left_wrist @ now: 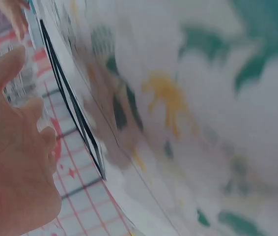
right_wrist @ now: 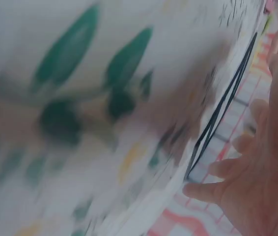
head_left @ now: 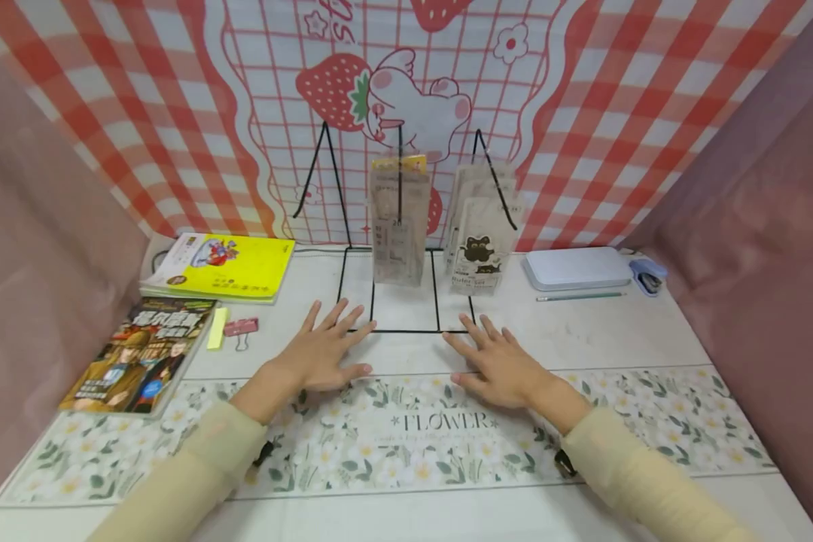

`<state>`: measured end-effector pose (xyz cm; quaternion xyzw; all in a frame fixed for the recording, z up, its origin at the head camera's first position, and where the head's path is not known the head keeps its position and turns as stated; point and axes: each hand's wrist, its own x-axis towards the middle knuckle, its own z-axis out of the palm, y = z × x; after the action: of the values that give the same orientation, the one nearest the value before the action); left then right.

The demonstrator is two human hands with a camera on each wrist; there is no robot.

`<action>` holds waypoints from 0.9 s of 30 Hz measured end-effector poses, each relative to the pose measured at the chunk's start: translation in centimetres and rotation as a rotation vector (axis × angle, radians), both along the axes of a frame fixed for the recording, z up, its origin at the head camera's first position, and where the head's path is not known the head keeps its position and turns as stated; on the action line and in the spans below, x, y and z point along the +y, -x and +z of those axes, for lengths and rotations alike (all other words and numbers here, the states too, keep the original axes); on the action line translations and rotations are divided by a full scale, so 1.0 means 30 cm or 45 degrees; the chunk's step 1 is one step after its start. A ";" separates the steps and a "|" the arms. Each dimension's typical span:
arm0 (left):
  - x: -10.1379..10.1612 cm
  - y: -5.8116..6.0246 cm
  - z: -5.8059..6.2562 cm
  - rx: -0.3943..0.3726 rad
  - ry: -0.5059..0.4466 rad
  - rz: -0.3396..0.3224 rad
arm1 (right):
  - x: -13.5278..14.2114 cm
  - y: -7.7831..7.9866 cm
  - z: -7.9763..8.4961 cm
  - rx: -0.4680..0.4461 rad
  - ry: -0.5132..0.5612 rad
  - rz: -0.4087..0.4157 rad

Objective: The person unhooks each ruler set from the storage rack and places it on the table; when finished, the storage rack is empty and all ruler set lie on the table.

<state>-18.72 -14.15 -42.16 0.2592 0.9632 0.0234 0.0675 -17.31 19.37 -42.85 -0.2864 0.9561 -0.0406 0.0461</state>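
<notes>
My left hand (head_left: 321,351) is spread palm down over the table, its fingertips near the front bar of a black wire rack (head_left: 406,331). Opposite it, my right hand (head_left: 504,366) is spread the same way, fingers pointing at the rack's front right corner. Neither holds anything. Clear packets (head_left: 398,226) hang from the rack's middle hook, and packets with a black cat print (head_left: 479,248), marked "Ruler Set", hang from the right one. The left hook (head_left: 309,169) carries nothing. In the wrist views the left palm (left_wrist: 18,162) and right palm (right_wrist: 257,196) show beside the rack's base.
On the left lie a yellow book (head_left: 244,267), a dark comic-style book (head_left: 138,354), a yellow strip (head_left: 217,329) and a pink binder clip (head_left: 241,327). A pale pencil case (head_left: 576,269), a pencil (head_left: 583,296) and a small blue object (head_left: 648,277) lie at the right. A floral mat (head_left: 420,470) crosses the front.
</notes>
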 end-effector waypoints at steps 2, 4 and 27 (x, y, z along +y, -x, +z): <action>-0.011 0.032 0.007 -0.020 0.015 0.047 | 0.032 0.015 0.012 -0.008 -0.007 -0.035; -0.019 0.072 0.011 -0.038 0.024 0.100 | 0.072 0.036 0.029 -0.015 -0.026 -0.092; -0.042 0.260 -0.028 -0.425 -0.041 0.464 | 0.191 0.265 0.311 0.235 0.848 -0.408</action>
<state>-26.51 -15.39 -43.01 0.0747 0.9690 0.0930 0.2163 -25.26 25.10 -33.52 -0.1349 0.9234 -0.3299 -0.1427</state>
